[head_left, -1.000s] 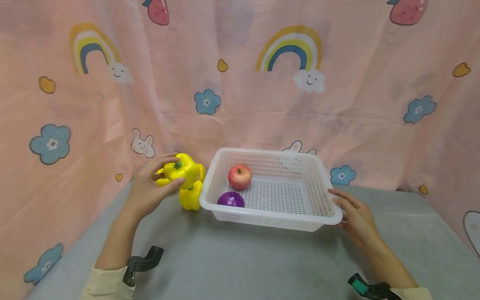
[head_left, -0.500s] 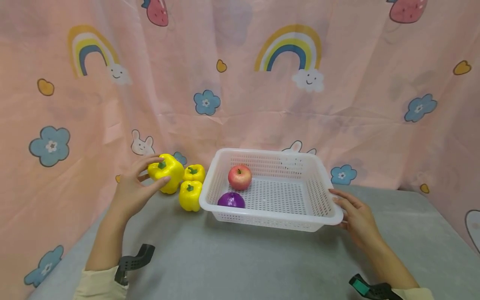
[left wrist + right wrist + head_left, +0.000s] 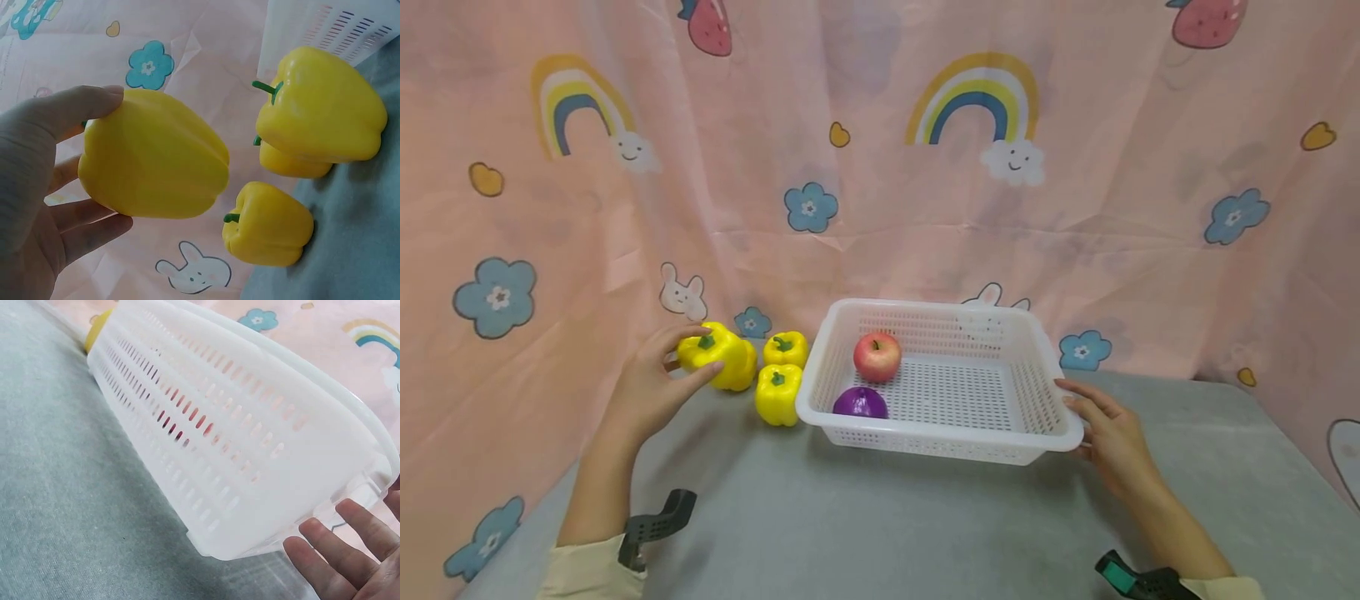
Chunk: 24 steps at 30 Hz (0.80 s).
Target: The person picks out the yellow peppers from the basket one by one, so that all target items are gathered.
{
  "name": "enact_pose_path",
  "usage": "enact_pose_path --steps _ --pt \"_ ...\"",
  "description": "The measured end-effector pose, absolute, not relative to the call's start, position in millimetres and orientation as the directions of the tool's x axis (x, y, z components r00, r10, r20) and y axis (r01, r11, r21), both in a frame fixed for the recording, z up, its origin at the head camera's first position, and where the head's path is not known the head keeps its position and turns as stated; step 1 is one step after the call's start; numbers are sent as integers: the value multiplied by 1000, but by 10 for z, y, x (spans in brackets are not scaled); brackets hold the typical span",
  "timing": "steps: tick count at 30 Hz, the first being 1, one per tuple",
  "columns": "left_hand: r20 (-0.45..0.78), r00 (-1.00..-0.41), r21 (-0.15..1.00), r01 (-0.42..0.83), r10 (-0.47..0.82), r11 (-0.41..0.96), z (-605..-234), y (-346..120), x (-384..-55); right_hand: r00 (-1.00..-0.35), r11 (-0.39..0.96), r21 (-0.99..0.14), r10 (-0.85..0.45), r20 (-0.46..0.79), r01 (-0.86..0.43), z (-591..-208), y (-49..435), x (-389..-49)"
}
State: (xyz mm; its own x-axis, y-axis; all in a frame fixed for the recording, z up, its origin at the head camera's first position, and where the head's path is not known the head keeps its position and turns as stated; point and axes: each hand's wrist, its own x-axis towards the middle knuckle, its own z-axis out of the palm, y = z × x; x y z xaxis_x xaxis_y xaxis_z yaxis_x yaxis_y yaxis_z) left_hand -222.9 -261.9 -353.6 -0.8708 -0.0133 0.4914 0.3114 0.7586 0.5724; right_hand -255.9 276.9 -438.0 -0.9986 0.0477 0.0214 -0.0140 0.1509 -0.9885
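Observation:
My left hand (image 3: 651, 379) holds a yellow bell pepper (image 3: 711, 354) left of the basket, thumb on one side and fingers on the other. In the left wrist view this bell pepper (image 3: 156, 156) hides part of the palm. Another yellow bell pepper (image 3: 747, 368) is just behind it, partly hidden. Two more, a rear bell pepper (image 3: 785, 346) and a front bell pepper (image 3: 777, 396), stand against the basket's left end. My right hand (image 3: 1116, 442) holds the right rim of the white plastic basket (image 3: 925, 435), with fingertips (image 3: 300, 547) below the rim at its end wall.
Inside the basket, on its left side, lie a red apple (image 3: 877, 357) and a purple onion (image 3: 861, 402). Everything rests on a grey tabletop (image 3: 880, 525). A pink patterned curtain (image 3: 880, 250) hangs directly behind the table.
My left hand has carried its bell pepper leftward and lower, away from the basket, uncovering the two peppers beside it. The right hand and basket stay in place.

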Motion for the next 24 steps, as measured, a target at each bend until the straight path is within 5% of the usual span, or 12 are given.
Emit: enact_pose_path --steps 24 --pt "185 -983 513 106 12 852 -3775 -2800 -2364 -998 114 -993 41 44 -39 -4396 2776 -2543"
